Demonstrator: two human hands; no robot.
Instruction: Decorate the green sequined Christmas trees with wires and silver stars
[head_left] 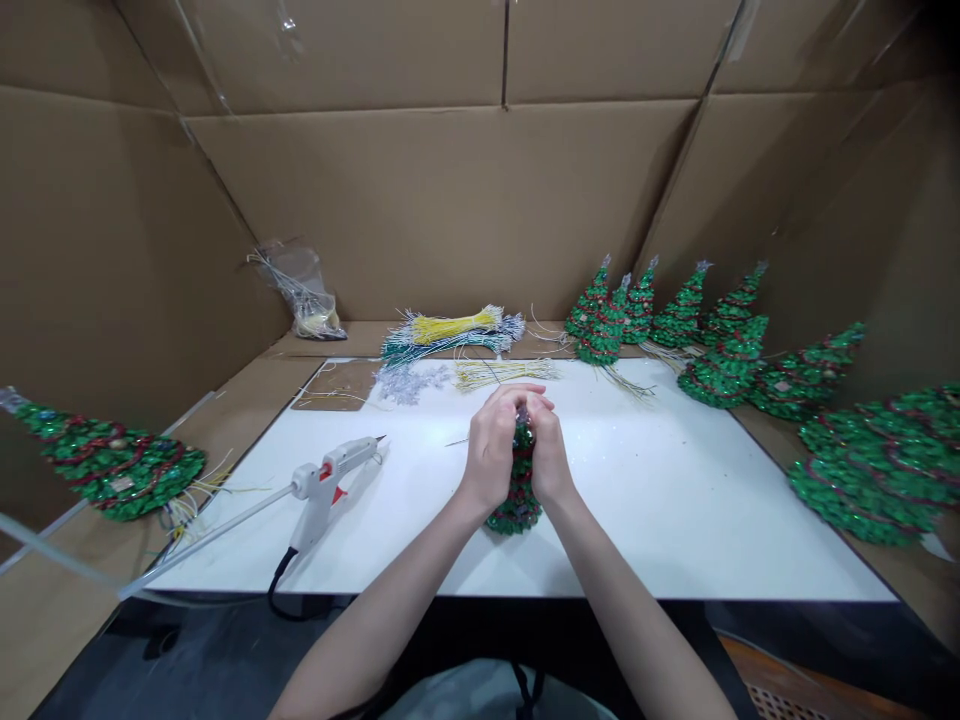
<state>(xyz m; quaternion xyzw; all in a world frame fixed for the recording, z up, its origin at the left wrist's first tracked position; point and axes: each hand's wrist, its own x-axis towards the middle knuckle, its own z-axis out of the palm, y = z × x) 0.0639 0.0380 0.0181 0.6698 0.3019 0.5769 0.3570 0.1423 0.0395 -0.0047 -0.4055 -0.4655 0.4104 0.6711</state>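
Taking the small tree (514, 515) as the clock's centre, with twelve at the back wall, it stands on the white counter (637, 520) in front of the person. The left hand (489, 445) and right hand (549, 450) are cupped narrowly around its upper part, fingers meeting near the tip; they hide its sides and most of its top. Both forearms run off the bottom edge.

At nine o'clock lies a white glue gun (322, 495) with a red trigger, its black cord dropping below the counter edge. Beyond it, a second green tree (112, 465) leans at the left, a pale tag on it too small to read. At three o'clock the largest-looking tree (885, 465) is cut off by the right edge; other trees (724, 365) crowd from one to two o'clock, partly covering each other.

Near eleven, a thin pointed stick (456, 442) disappears behind the left hand. Farther on sit a silvery pile (411, 383), its pieces hard to separate, and yellow wires (457, 325). A clear bag (304, 290), contents blurred, rests at ten before the cardboard wall (435, 210).
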